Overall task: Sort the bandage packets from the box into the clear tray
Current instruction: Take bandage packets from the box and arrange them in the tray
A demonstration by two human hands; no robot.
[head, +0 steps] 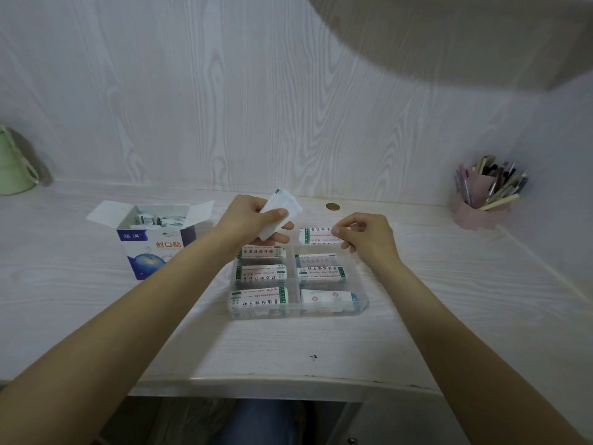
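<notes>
A green bag sits far left, then the open box with packets inside. The left hand grips a white stack above the tray, whose compartments hold packets; the right hand pinches one packet over its far right compartment. A pen holder stands far right

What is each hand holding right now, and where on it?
The left hand grips a small stack of bandage packets at its lower end. The right hand pinches the right end of one packet over the clear tray.
</notes>
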